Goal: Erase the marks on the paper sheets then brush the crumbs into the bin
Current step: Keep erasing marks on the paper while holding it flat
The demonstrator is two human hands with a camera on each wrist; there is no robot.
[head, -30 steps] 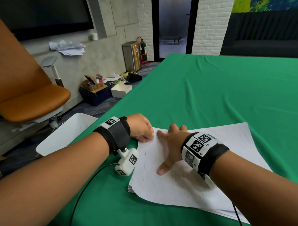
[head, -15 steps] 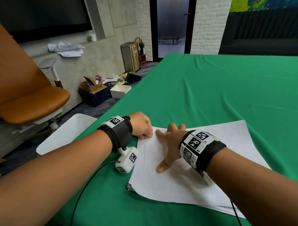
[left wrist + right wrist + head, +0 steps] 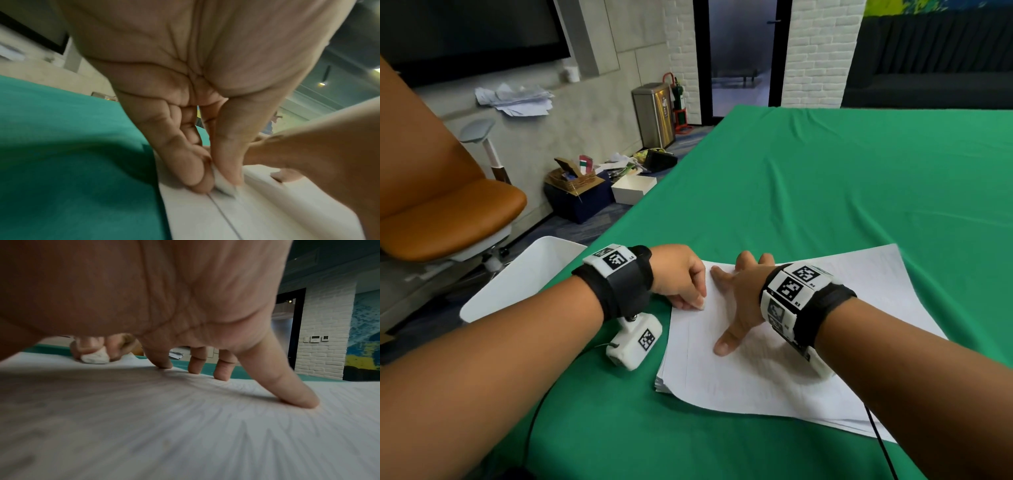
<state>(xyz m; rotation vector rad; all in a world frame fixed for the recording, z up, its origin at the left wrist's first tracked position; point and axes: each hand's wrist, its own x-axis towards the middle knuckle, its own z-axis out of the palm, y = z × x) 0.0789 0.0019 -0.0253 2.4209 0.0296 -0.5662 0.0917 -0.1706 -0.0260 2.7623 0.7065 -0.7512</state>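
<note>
The green table carries a stack of paper sheets near its left edge, and a white bin stands on the floor just beside that edge, below the left forearm; what is in it cannot be told, since only its pale rim and inner wall show. The erasing step is in hand. The right hand lies on the top sheet with fingers spread and tips pressed down, steadying it. The left hand pinches a small white eraser between thumb and fingertips, its end touching the sheet at the left margin, where a thin pencil line runs toward the camera. Next, I judge, comes rubbing along that line while the right hand pins the sheet. Crumbs are probably forming, though blur hides any; brushing is not yet begun.
</note>
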